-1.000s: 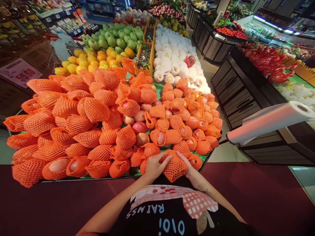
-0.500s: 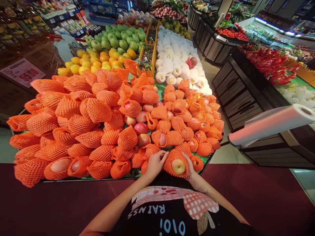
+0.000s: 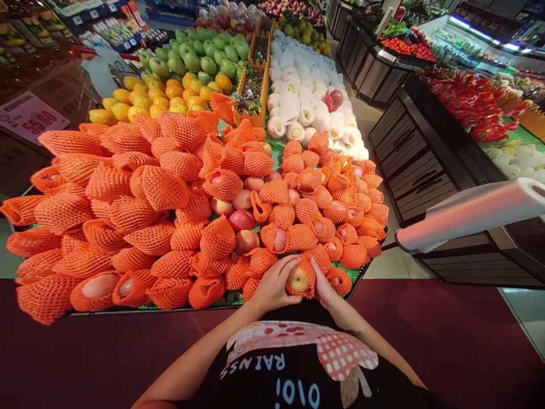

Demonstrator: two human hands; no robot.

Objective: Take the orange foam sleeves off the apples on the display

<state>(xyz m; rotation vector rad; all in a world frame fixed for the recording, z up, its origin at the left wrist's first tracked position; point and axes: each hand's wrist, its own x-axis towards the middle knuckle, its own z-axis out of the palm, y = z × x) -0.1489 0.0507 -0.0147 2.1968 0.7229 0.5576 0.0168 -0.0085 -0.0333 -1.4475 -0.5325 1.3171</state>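
Orange foam net (image 3: 310,276) now sits closer around the yellowish fruit (image 3: 298,279), which the left hand (image 3: 272,288) and right hand (image 3: 327,291) clasp together at the near edge of the netted pile (image 3: 157,187), so it seems wrapped more snugly.

Bright light washes the white-netted fruit (image 3: 321,118); the upper left is dim, stretched.

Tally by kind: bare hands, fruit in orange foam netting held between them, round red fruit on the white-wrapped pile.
Bare left hand and bare right hand: 2
Orange-netted held fruit: 1
Round red fruit: 1
Total: 4
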